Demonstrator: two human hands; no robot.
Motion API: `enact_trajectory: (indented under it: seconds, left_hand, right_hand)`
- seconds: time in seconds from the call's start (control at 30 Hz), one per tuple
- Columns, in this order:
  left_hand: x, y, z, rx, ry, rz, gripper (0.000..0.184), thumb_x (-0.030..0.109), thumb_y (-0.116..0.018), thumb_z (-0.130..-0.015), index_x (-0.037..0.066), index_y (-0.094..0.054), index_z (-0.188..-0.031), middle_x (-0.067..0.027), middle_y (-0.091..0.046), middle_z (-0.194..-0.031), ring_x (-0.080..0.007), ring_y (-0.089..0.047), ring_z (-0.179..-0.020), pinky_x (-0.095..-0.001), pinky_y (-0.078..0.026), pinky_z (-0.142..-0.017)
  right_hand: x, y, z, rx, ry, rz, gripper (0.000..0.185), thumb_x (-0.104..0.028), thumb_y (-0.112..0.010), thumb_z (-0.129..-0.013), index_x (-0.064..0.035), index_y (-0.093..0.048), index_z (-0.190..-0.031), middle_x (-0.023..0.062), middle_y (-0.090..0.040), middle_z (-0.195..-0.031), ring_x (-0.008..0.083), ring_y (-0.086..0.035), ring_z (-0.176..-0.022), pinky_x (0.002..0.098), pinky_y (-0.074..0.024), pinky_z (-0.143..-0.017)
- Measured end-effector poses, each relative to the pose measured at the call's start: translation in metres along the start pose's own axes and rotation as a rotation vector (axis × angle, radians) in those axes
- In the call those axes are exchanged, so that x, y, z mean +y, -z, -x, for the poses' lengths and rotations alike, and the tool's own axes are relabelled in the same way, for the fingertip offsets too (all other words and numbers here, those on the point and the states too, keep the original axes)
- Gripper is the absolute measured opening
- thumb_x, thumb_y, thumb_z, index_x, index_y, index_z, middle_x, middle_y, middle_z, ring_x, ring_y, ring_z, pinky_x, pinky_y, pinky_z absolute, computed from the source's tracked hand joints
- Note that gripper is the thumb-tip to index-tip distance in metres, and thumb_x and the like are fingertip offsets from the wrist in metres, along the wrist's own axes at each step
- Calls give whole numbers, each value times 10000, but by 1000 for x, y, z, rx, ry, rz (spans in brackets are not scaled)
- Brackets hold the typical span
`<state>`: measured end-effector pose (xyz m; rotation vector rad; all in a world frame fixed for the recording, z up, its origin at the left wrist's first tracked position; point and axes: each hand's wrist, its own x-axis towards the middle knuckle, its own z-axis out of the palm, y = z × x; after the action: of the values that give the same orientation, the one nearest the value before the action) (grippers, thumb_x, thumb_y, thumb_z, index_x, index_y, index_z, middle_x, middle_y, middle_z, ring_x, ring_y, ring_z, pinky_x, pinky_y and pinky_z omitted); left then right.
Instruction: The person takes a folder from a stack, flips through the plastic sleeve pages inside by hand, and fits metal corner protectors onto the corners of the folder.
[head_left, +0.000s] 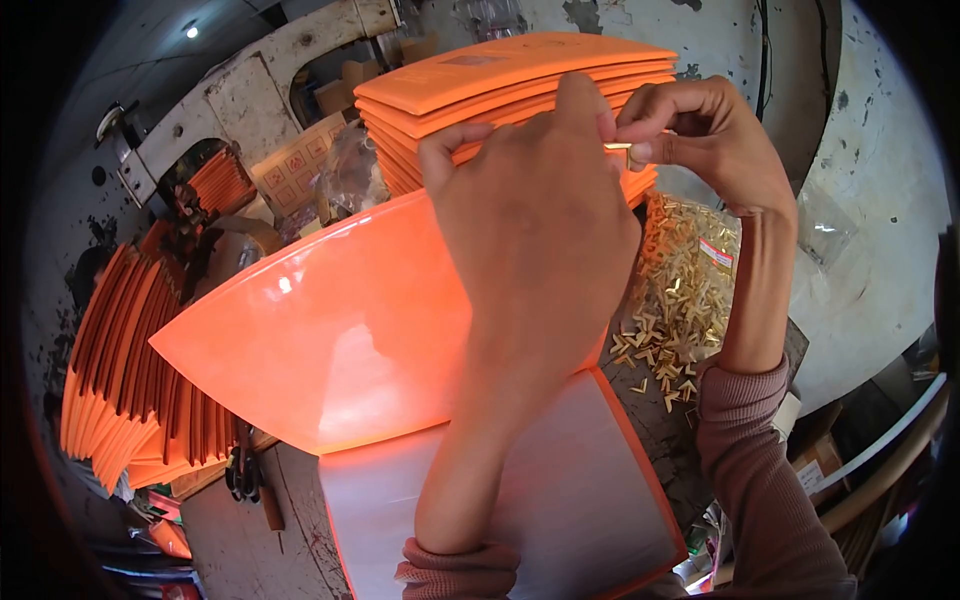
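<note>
My left hand [535,215] lies across the raised cover of an open orange folder [380,320], its fingertips near the cover's upper right corner. The back of the hand hides most of what its fingers touch. Just to the right, my right hand [700,140] pinches a small gold metal corner piece [618,147] between thumb and forefinger, close to the left fingertips. Whitish inner pages [570,490] of the folder face up below.
Behind the hands stands a stack of orange folders [520,75]. Gold corner pieces [670,330] spill from a plastic bag at the right. More orange folders [130,370] fan out at the left, near black-handled scissors [243,473]. A worn metal machine [230,100] stands at the back left.
</note>
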<state>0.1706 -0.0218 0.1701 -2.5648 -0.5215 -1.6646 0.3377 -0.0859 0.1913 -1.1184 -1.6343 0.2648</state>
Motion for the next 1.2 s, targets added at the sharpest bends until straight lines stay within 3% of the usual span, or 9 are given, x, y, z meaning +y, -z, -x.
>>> enact_trajectory:
  seconds: [0.17,0.23,0.43,0.53,0.63,0.77,1.0,1.07,1.2]
  left_hand:
    - [4,0,1,40,-8,-8,196,58,-633,-670,84,-540,-841,-44,-573,-568,-214,-588,-617,-359,-329,-813]
    - [4,0,2,38,46,-17,158,151,-668,-747,128,-580,-877,-25,-596,-647,-218,-585,-682,-354,-339,-865]
    - [0,0,0,15,43,-52,139,178,-660,-761,107,-582,-851,-26,-615,-705,-243,-591,-699,-359,-366,-842]
    - [-5,1,-3,16,-69,-92,128,136,-663,-729,92,-561,-793,-45,-564,-558,-218,-579,-581,-339,-376,-769]
    - [-11,2,-3,-51,-84,-60,139,203,-647,-786,112,-561,-846,-35,-592,-684,-244,-567,-657,-369,-391,-759]
    - [-13,0,-4,-4,-143,-62,127,190,-639,-785,115,-553,-841,-39,-572,-645,-242,-559,-638,-372,-386,-752]
    - [-8,-7,-6,-19,-29,-96,130,162,-642,-732,113,-548,-808,-47,-556,-601,-242,-562,-644,-360,-398,-762]
    - [-7,-7,-5,-25,-6,-86,136,165,-645,-725,110,-547,-802,-49,-553,-588,-244,-564,-650,-364,-405,-756]
    - [-5,0,-4,-28,-92,-74,107,101,-626,-711,81,-552,-785,-68,-558,-585,-263,-568,-607,-396,-431,-671]
  right_hand:
    - [-3,1,1,-37,42,11,81,51,-653,-739,11,-675,-807,75,-675,-787,128,-627,-722,267,-514,-712]
    - [-3,1,0,-35,29,23,82,53,-652,-740,13,-673,-808,74,-674,-785,126,-626,-722,266,-514,-711]
    - [1,-2,0,-11,-14,-37,61,25,-695,-734,12,-660,-783,61,-640,-774,113,-608,-732,250,-499,-691]
    - [1,-1,-1,-45,-15,-23,69,18,-653,-779,14,-643,-847,60,-648,-802,117,-619,-749,250,-511,-703]
    - [-2,-1,-1,-93,-44,-31,88,20,-614,-815,21,-626,-902,67,-651,-843,129,-629,-785,253,-524,-728]
    - [-2,0,-2,-113,-52,-70,83,8,-611,-825,28,-614,-905,79,-645,-860,138,-634,-802,264,-540,-764]
    - [1,-4,-3,-89,-67,-48,84,13,-619,-817,27,-615,-900,82,-644,-863,149,-639,-822,279,-547,-775]
    - [2,-8,-3,-5,-47,-27,46,-6,-659,-793,7,-615,-798,46,-639,-760,110,-635,-717,269,-539,-696]
    - [3,0,-2,-59,-60,-75,68,27,-633,-798,34,-642,-865,82,-655,-808,154,-649,-760,281,-560,-725]
